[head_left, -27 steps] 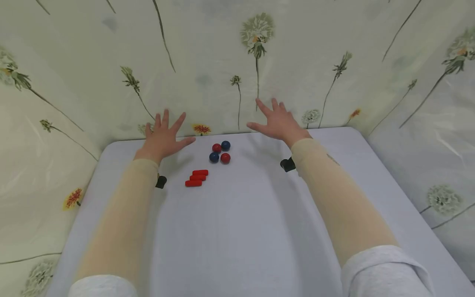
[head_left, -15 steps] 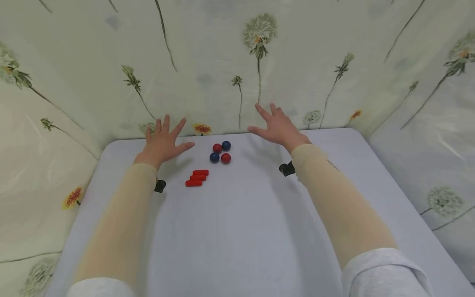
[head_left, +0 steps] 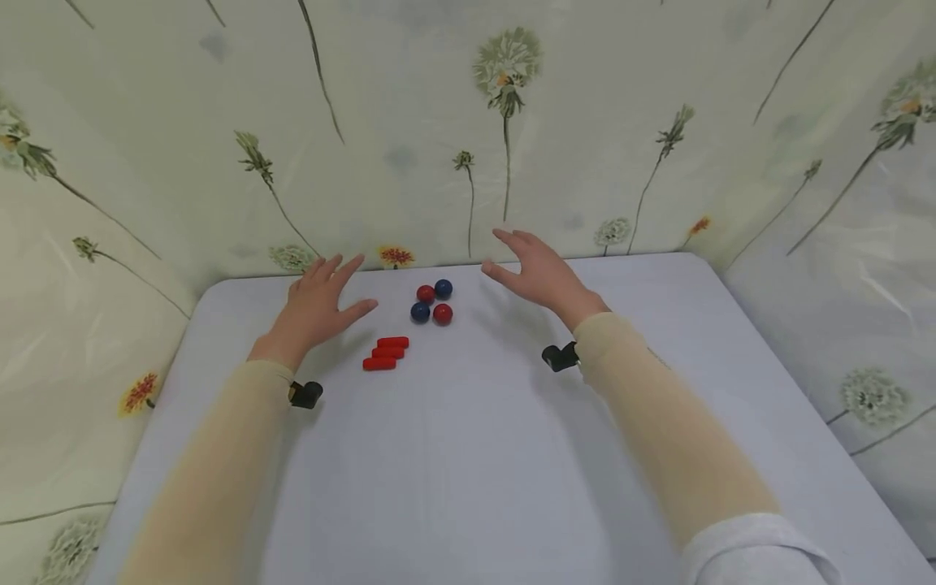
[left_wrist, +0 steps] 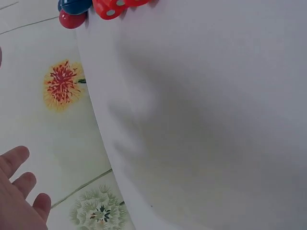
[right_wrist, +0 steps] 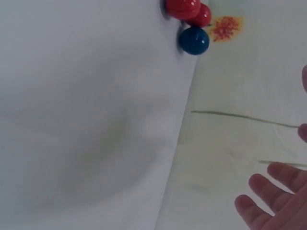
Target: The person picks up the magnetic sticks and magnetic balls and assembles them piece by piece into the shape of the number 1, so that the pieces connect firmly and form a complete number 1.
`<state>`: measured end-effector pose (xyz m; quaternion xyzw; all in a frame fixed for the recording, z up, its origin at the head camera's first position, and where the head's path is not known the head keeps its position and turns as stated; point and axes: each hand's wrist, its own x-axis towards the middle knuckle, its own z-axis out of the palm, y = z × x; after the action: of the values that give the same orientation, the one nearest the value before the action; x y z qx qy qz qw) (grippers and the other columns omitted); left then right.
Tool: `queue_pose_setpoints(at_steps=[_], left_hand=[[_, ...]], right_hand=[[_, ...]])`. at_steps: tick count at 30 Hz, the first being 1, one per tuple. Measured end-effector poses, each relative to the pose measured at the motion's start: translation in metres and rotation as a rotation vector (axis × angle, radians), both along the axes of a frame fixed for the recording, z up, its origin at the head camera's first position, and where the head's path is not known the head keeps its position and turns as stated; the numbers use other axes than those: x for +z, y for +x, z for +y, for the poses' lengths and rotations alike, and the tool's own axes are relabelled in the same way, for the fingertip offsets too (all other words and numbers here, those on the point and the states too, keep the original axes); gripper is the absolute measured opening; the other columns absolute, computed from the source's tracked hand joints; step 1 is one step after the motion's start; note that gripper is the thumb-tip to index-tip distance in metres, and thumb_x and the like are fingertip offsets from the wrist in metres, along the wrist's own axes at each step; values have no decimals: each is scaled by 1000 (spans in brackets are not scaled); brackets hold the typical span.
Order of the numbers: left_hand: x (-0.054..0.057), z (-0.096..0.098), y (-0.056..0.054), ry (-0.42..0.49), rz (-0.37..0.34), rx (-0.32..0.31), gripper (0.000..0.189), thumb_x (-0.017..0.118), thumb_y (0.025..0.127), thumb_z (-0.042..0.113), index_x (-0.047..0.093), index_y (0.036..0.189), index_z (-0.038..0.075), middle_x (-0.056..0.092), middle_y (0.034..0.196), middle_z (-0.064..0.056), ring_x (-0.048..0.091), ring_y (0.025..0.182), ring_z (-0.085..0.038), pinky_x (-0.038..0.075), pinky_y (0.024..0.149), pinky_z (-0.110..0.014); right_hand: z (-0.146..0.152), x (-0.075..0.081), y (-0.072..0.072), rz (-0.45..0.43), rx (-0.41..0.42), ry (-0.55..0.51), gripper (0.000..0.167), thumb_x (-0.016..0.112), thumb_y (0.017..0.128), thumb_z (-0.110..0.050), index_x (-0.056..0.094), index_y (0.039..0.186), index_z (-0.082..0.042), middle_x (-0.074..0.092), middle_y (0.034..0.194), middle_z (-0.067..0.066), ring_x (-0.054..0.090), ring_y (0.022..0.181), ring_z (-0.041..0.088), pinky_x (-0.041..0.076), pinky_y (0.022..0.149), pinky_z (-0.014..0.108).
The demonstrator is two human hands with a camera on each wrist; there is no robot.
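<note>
My left hand (head_left: 310,305) hovers over the back left of the white table with its fingers spread, holding nothing. Opposite it, my right hand (head_left: 543,275) hangs above the back right, fingers apart and nothing in them. Between the hands sit two glossy red balls (head_left: 442,314) and two dark blue balls (head_left: 420,313), grouped close together. Just in front of them lie three short red bars (head_left: 387,353), side by side in a stepped row. In the left wrist view, pale dots show on the end of a red bar (left_wrist: 109,7); the frame's top edge cuts the bars off.
The white table (head_left: 453,455) has rounded back corners. Behind it and at both sides hangs a pale sheet (head_left: 409,97) printed with dandelions. A small black wrist camera (head_left: 305,395) juts from the left wrist, another black camera (head_left: 560,357) from the right.
Both hands have come down and slightly back toward the person, the left more in the last half second. Fingers look less spread. The balls and red bars have stayed put.
</note>
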<state>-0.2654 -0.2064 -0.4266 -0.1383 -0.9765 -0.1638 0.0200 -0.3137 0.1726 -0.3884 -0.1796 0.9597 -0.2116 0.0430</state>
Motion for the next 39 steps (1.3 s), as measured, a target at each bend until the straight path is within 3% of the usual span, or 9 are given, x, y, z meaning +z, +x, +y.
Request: queue_pose_setpoints(at_steps=[5, 12, 26, 34, 39], left_hand=[[-10, -6, 15, 94, 11, 4, 84, 53, 89, 69, 24, 158, 30, 29, 157, -15, 22, 143, -39, 21, 108, -67], [-21, -11, 37, 270, -49, 15, 84, 61, 88, 63, 20, 157, 36, 47, 142, -11, 37, 132, -33, 38, 102, -58], [-43, -5, 59, 390, -119, 6, 89, 72, 86, 51, 21, 157, 38, 52, 139, -7, 42, 130, -31, 38, 103, -57], [-62, -3, 66, 464, -132, 30, 82, 74, 82, 56, 41, 151, 25, 58, 130, -3, 49, 121, -26, 42, 98, -52], [-75, 0, 74, 509, -156, 66, 75, 73, 81, 60, 50, 143, 25, 60, 125, 3, 53, 115, -21, 44, 96, -48]], right_hand=[[1, -16, 9, -2, 1, -79, 84, 52, 88, -71, 29, 156, -29, 30, 158, 4, 29, 143, 27, 28, 112, 52], [-3, -43, 16, -36, 20, -201, 78, 55, 89, -67, 34, 153, -28, 37, 153, -1, 49, 127, 23, 42, 101, 46], [-17, -73, 26, -74, 22, -344, 71, 63, 91, -57, 41, 150, -25, 50, 141, 6, 59, 108, 15, 50, 89, 39], [-24, -92, 25, -98, 36, -386, 71, 64, 90, -56, 42, 150, -24, 54, 137, 3, 60, 106, 14, 51, 89, 38], [-26, -103, 26, -96, 44, -417, 72, 63, 89, -59, 43, 148, -24, 56, 133, 2, 61, 104, 14, 52, 86, 37]])
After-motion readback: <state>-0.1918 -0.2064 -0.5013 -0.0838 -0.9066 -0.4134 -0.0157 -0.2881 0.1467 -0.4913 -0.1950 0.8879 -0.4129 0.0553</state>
